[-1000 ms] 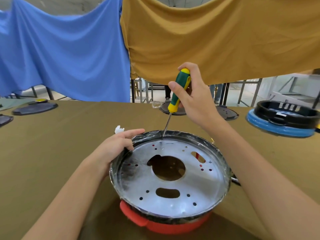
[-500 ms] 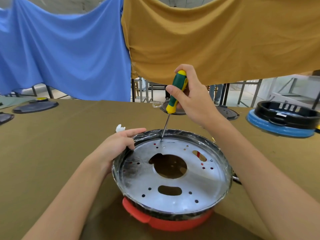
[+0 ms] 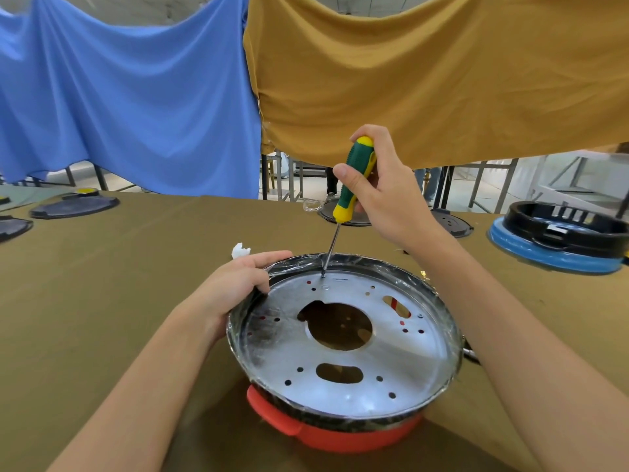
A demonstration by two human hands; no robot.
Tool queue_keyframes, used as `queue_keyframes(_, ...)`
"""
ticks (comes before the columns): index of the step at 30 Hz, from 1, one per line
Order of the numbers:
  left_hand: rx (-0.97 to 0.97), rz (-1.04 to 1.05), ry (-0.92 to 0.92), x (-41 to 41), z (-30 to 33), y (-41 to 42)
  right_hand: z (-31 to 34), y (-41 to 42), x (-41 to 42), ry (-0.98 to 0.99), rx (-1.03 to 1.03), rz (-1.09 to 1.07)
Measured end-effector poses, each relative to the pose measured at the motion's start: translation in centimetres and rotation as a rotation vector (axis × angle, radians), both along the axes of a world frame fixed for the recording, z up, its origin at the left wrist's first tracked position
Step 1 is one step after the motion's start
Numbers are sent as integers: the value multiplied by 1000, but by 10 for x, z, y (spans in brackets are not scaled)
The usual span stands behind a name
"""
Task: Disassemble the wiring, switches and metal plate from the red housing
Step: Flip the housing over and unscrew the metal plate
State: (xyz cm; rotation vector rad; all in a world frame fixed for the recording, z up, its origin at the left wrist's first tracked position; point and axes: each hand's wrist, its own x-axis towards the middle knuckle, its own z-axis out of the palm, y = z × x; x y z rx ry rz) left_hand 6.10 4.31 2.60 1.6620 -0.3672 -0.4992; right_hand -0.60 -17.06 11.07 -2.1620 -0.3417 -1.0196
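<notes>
A red housing (image 3: 340, 436) stands on the brown table in front of me, tilted a little toward me. A round silver metal plate (image 3: 272, 345) with a large centre hole and several small holes fills its top, and a film-wrapped rim runs round it. My left hand (image 3: 238, 287) grips the rim at the far left. My right hand (image 3: 381, 192) holds a green and yellow screwdriver (image 3: 354, 178) nearly upright. Its tip sits at a small hole on the plate's far edge. Wiring and switches are hidden under the plate, save a red bit in a slot.
A white scrap (image 3: 240, 250) lies just beyond my left hand. Dark round lids (image 3: 73, 207) lie at the far left and behind my right hand. A black and blue housing (image 3: 558, 240) stands at the far right. Blue and mustard cloths hang behind the table.
My right hand has lowered the screwdriver slightly and shifted its grip on the handle; the tip stays at the plate's far edge. My left hand has stayed on the rim.
</notes>
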Motion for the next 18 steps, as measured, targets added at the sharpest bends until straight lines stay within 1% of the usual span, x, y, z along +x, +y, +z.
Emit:
queue_keyframes(4,-6,4,6,-2,1,-1,-1,0,0,12,7,2)
queue_keyframes(8,-10,6,14,-3,2,-1,4,0,1,40,-51,11)
queue_keyframes(12,3,-1,0,-4,2,0,17,9,6,166,-141,24)
queue_keyframes(16,26,4,-10,-3,2,1,43,18,16,373,-284,77)
queue_keyframes(18,16,7,0,-3,1,1,50,21,21,406,-337,34)
